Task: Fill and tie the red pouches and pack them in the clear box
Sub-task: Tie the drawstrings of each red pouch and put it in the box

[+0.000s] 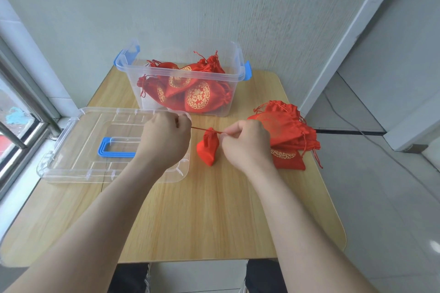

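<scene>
We are at the tying step. One small red pouch (207, 150) rests on the counter (202, 209) between our hands, neck uppermost and gathered into a tight pucker. Our left hand (164, 135) is curled into a fist around one end of the drawstring cord (200, 129), which runs taut from that fist to the pouch's neck. Our right hand (245, 140) pinches the cord on the other side, close against the neck, with thumb and forefinger closed on it. Pulling the two ends apart in a level line is what cinches the mouth. We judge that leaving the pouch's base on the counter lets the filling sit low, away from the opening. The clear box (147, 102) stands open at the far side of the counter, just beyond the hands, so a finished pouch needs only a short lift forward. Several tied pouches (197, 97) already lie heaped inside it. Its lid (78, 140), with a blue handle (114, 150), lies flat to our left, its right edge under our left wrist, out of the path to the box. A pile of flat pouches (285, 128) lies just beside the right hand, within easy reach for the next round. Judging by that pile, we are somewhere in the middle of the job, and this pouch wants a knot before it goes in.
</scene>
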Tool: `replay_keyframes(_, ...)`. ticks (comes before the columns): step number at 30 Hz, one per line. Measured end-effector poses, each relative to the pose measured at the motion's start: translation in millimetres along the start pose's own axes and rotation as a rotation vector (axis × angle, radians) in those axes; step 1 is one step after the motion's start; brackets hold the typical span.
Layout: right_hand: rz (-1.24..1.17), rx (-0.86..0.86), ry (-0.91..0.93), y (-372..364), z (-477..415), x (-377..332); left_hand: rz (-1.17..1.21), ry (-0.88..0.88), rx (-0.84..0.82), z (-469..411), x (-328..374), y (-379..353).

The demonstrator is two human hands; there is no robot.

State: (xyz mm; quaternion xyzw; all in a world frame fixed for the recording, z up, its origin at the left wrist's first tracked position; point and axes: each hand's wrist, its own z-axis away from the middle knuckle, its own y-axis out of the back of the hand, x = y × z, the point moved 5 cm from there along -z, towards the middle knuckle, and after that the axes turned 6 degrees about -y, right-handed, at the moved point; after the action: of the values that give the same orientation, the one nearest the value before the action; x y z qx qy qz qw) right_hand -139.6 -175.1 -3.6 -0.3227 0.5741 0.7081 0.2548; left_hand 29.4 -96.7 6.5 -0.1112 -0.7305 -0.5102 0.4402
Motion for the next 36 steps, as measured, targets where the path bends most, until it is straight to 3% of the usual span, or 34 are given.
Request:
replay_keyframes(4,-0.153,0.060,0.050,-7.5,0.8,-1.5,0.052,-0.077,0.020,0.8,3.4,1.7)
replay_keyframes(6,-0.368,0.004,0.046,-11.2,2.5,-2.1,0.052,-0.094,-0.002,0.1,0.4,1.2)
replay_keyframes(9,-0.624,-0.092,0.002,-6.5,3.8,-6.1,0.137,-0.118,-0.175,5.1,0.9,-6.0)
replay_keyframes(14,-0.832,-0.274,-0.056,-6.8,12.6,-17.9,0.289,-0.025,-0.264,4.0,-1.2,-9.7)
replay_keyframes(17,-0.818,-0.301,-0.001,-12.3,15.6,-25.1,0.422,0.038,-0.249,2.3,-3.6,-6.6)
replay_keyframes(21,-0.646,-0.141,0.104,-18.3,15.4,-23.9,0.459,-0.065,-0.146,0.3,2.4,0.5)
replay_keyframes(27,-0.502,0.132,0.165,-24.6,-0.1,-31.4,0.223,-0.039,0.070,-12.3,-17.9,16.7)
replay_keyframes(32,-0.600,0.213,0.338,-27.1,-7.2,-74.8,-0.069,-0.062,-0.035,-16.8,-35.1,15.0)
replay_keyframes(36,-0.487,0.317,0.398,-29.6,-33.8,-116.6,-0.105,-0.074,-0.086,-19.5,-42.1,15.6)
